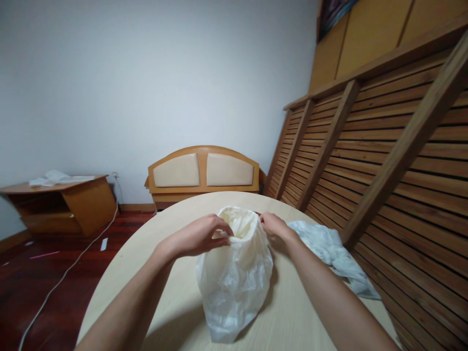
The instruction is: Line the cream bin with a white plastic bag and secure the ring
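A pale, plain wall [164, 87] fills the far side of the room. Along the right leans a large slatted wooden panel [395, 146], crossed by thick beams. The round, light-coloured surface [292, 304] takes up the near middle, with dark red floor [22, 282] to its left. Beyond its far edge, against the wall, stands an arched headboard [203, 168] with two cream pads; a low wooden cabinet [87, 204] at far left carries crumpled white sheeting [54, 178].

The white bag [236, 282] is at the middle of the surface, its mouth open at the far end and its body drooping toward the near side. To its right, near the surface's edge, lies a rumpled whitish bundle [318, 243].

The left hand [208, 234] has a narrow grip on the left of the bag's rim, thumb outside it and fingers at the opening. The right hand [274, 225] holds the rim's right side with curled fingers.

On the floor, a pale cable [54, 289] snakes past a small white scrap [104, 244] and a thin pink stick [44, 255].
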Demonstrator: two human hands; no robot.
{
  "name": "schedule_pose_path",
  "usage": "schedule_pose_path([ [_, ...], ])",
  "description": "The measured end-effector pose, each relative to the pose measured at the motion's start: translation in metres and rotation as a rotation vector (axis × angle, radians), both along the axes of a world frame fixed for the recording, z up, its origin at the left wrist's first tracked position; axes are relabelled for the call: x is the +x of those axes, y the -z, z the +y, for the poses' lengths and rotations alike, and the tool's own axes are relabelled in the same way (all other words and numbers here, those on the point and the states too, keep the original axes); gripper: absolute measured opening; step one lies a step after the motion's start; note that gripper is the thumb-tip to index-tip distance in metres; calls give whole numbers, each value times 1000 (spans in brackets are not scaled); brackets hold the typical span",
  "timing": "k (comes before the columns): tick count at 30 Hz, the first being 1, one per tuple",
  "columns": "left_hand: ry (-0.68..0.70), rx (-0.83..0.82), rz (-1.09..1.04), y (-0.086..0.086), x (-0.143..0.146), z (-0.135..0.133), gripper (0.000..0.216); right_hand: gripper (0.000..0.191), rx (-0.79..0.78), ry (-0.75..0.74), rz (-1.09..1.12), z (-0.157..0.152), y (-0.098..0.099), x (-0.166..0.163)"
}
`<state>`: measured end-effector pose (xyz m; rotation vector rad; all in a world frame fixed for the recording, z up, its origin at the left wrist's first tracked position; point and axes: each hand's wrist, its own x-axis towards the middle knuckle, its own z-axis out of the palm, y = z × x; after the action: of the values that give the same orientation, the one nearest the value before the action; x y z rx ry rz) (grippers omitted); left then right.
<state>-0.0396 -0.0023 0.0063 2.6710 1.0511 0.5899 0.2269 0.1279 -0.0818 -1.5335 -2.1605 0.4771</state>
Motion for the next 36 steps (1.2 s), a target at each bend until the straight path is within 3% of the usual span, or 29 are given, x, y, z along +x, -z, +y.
schedule_pose_path([
  [5,-246,70,-214,-14,1,2,37,22,88,-107,98,-18,-57,13],
  [8,-378,95,-424,-15,-1,14,45,25,153,-324,181,-42,-89,18],
  [12,-311,2,-623,-8,-2,29,65,27,216,-528,176,-71,-109,15],
  [14,-292,-56,-711,-4,-3,33,71,25,242,-587,131,-79,-112,12],
  [18,-406,-220,-824,3,-9,42,78,23,262,-687,68,-83,-112,9],
  [21,-454,-302,-822,7,-15,48,71,26,273,-717,29,-81,-111,8],
  [24,-484,-283,-778,8,-18,49,57,28,311,-680,16,-77,-107,8],
  [28,-590,-116,-663,7,-15,45,36,26,353,-594,95,-72,-102,7],
  [30,-639,-28,-618,8,-12,44,28,35,345,-575,137,-70,-100,5],
  [36,-726,54,-575,11,-4,42,17,87,287,-537,139,-73,-95,-2],
])
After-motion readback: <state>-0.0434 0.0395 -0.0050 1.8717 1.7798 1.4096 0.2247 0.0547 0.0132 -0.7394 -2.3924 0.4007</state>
